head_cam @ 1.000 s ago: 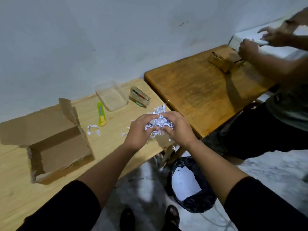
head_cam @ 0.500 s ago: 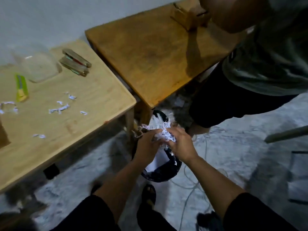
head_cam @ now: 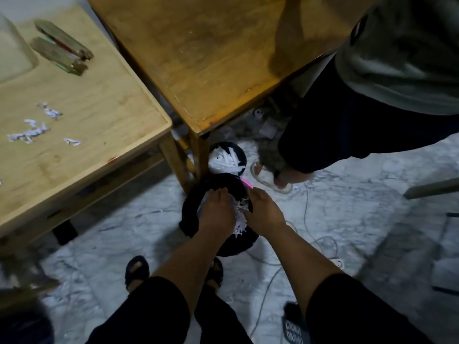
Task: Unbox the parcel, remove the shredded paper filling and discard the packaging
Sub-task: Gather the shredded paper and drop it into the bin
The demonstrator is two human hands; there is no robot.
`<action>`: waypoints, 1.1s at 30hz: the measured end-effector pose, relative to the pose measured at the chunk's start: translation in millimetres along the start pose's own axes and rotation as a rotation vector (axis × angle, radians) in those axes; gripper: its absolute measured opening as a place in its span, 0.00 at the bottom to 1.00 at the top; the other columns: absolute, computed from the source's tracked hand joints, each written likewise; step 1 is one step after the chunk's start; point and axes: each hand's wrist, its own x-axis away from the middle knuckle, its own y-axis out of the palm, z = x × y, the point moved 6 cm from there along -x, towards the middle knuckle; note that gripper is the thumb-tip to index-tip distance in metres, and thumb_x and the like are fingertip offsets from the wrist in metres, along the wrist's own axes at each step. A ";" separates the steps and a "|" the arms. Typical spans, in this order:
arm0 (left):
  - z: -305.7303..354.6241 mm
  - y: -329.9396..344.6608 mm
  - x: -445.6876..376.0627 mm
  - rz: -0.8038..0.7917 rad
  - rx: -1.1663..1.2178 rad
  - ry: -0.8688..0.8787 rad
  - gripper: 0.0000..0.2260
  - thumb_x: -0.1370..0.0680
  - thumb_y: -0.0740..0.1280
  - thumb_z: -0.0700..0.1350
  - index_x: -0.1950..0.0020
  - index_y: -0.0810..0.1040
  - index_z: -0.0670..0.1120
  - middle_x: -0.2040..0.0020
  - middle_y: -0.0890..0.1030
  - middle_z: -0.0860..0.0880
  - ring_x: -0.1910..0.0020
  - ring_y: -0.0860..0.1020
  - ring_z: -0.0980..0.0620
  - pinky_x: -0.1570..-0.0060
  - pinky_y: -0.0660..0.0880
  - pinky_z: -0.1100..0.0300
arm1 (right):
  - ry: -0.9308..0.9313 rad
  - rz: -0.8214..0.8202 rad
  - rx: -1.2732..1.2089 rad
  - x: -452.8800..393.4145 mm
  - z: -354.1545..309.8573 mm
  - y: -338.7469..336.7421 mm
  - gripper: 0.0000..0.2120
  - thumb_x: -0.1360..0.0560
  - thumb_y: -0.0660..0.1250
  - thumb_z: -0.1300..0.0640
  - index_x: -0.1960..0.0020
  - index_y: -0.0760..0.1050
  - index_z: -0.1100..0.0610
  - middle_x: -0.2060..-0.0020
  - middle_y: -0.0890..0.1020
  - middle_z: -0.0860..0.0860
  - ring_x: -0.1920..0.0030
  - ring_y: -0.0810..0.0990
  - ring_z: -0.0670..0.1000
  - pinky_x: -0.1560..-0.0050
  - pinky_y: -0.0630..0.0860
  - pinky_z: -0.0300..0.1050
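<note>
Both hands reached down into the black-lined round bin (head_cam: 190,214) on the marble floor, left hand (head_cam: 216,211) and right hand (head_cam: 263,211) pressing a wad of white shredded paper (head_cam: 240,218) between them, fingers curled around it. Stray shreds (head_cam: 29,134) lay near the pale wooden surface's (head_cam: 99,108) left edge.

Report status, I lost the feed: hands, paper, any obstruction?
Left hand and right hand together cup white shredded paper over black-lined bin. Scraps remain on pale wooden table. Nothing blocking.

Two wooden tables (head_cam: 104,95) over dim, marbled grey floor (head_cam: 347,219).
</note>
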 end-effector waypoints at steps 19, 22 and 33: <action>-4.0 -226.8 32.1 0.425 -0.185 0.082 0.16 0.21 0.57 0.45 0.36 0.67 0.39 0.41 0.74 0.40 0.41 0.70 0.42 0.42 0.67 0.52 | -0.268 0.252 0.255 20.0 -177.9 -144.9 0.26 0.21 0.57 0.52 0.29 0.57 0.64 0.28 0.62 0.59 0.26 0.57 0.56 0.29 0.60 0.49; -39.7 -264.0 42.6 0.520 -0.235 0.027 0.17 0.21 0.55 0.46 0.35 0.66 0.38 0.40 0.73 0.39 0.40 0.69 0.42 0.39 0.65 0.53 | -0.318 0.239 0.252 18.7 -227.3 -149.9 0.26 0.21 0.56 0.51 0.28 0.56 0.64 0.27 0.60 0.59 0.26 0.57 0.57 0.30 0.61 0.50; -235.7 -285.2 99.4 0.527 -0.130 -0.305 0.31 0.21 0.54 0.57 0.26 0.53 0.38 0.27 0.61 0.39 0.26 0.55 0.43 0.26 0.51 0.54 | -0.438 0.151 0.128 -0.6 -350.7 -58.3 0.34 0.24 0.60 0.45 0.26 0.51 0.58 0.25 0.55 0.52 0.26 0.58 0.52 0.28 0.59 0.46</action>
